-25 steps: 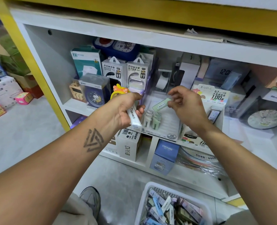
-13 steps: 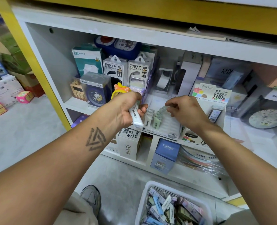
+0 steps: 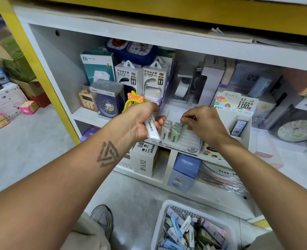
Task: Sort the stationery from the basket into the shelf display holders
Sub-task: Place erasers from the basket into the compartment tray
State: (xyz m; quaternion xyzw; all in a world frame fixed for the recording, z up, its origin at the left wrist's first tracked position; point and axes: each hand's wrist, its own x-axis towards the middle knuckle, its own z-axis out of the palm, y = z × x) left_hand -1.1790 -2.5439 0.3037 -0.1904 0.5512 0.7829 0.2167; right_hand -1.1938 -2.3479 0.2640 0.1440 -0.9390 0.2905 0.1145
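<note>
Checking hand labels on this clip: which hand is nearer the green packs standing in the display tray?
Right. The right hand hovers just above the green packs, fingertips at their tops. The left hand sits further left, gripping a white pack.

White shelf unit [image 3: 46, 56] w/ yellow trim, grey floor [image 3: 23, 141].

Left hand [image 3: 140, 121] grips white case [image 3: 151, 129].

Legible text: "POWER BANK" on two white hanging boxes [image 3: 128, 76] at upper centre, "DiYi" on white carton [image 3: 145, 160], "CRUHRE" on blue box [image 3: 186, 164], "2B" on display holder [image 3: 192, 149], "0.7 HB 100" on header card [image 3: 237, 103].
</note>
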